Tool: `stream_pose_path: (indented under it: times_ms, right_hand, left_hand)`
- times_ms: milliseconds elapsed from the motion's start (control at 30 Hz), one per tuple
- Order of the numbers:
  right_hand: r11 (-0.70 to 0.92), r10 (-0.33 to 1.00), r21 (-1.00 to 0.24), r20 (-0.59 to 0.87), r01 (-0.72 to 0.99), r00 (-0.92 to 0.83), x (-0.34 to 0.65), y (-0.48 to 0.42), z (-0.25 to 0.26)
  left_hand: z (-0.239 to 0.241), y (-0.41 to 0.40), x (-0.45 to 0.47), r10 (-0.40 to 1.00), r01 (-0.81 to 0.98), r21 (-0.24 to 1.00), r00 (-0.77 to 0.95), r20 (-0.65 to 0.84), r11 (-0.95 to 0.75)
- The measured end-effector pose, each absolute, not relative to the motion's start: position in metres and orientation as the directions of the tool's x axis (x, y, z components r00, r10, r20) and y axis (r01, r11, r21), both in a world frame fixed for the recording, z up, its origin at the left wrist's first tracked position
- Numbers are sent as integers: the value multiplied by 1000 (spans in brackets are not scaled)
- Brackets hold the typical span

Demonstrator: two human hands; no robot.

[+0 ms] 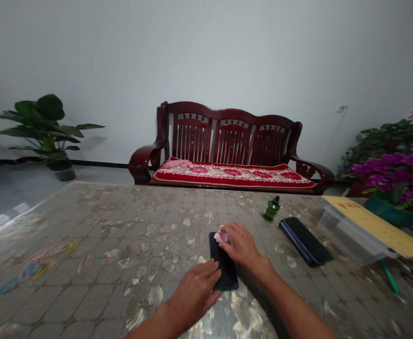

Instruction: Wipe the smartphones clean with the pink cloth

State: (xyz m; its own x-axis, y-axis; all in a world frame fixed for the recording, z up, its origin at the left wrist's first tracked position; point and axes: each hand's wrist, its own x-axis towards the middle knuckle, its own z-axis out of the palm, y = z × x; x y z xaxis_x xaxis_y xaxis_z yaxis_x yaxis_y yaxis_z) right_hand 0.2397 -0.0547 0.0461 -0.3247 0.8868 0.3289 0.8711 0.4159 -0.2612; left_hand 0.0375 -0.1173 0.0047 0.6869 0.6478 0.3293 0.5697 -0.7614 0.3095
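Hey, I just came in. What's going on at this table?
A person is at the table with a dark phone lying in front of them. Their right hand holds a crumpled pink cloth on the phone's far end, while their left hand rests at its near left edge. Off to the right are a small green bottle and a black wallet-like case, neither touched by the hands.

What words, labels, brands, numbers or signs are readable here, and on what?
No text can be read with certainty.
Dark phone: no lettering visible.
Green bottle: too small to tell any label.
Yellow sheet: brownish marks, too blurred to tell lettering from pattern.
Small red curl, far right: too small to tell numeral from hook.
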Motion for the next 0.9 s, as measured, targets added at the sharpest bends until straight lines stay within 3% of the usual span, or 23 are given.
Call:
stream_pose_path:
  times_ms: [167,367,733,900]
  right_hand:
    - [405,888,-188,314,895,-336,237,-57,40]
    - [343,921,-224,270,912,-280,236,-57,38]
    - [330,942,-380,186,864,-278,239,-41,46]
    - [218,970,-549,33,807,-240,244,-28,43]
  left_hand:
    - [2,-117,37,651,568,322,693,309,-758]
    - [-1,-116,37,651,569,320,691,314,-758]
    - [0,-117,36,652,572,315,688,319,-758]
    - [4,-117,36,648,578,297,704,289,-760]
